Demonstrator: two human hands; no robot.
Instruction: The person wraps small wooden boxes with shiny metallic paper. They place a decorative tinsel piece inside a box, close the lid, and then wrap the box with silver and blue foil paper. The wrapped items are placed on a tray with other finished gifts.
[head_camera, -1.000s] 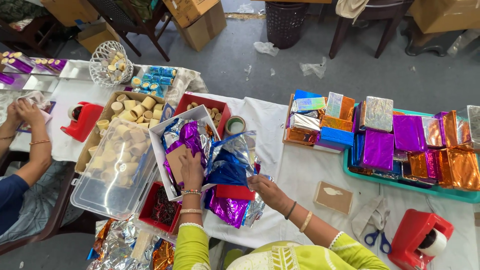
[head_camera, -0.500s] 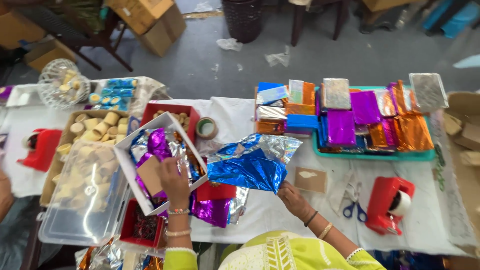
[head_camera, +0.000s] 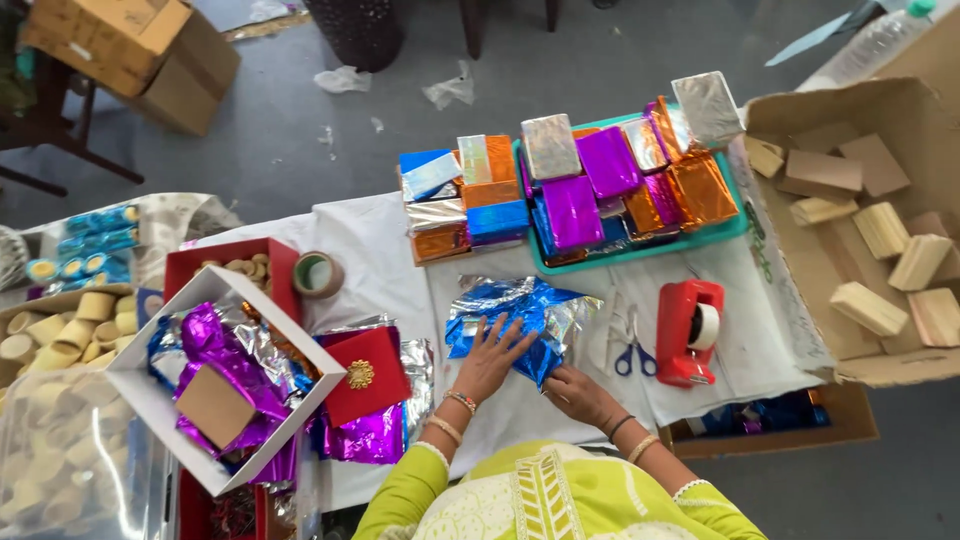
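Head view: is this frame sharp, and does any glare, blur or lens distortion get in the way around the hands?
Head view: sharp, with even, soft light and faint shadows; the left hand and right hand on the blue foil sheet show no blur; small glints fleck the foil; the clear plastic tub looks hazy; edges bow slightly outward.

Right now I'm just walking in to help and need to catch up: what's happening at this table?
A person in a lime-green top presses both hands flat on a crinkled blue foil sheet spread on the white-covered table; the left hand is on its middle, the right hand at its near edge. Blue-handled scissors and a red tape dispenser lie to the right. A teal tray behind holds foil-wrapped blocks.
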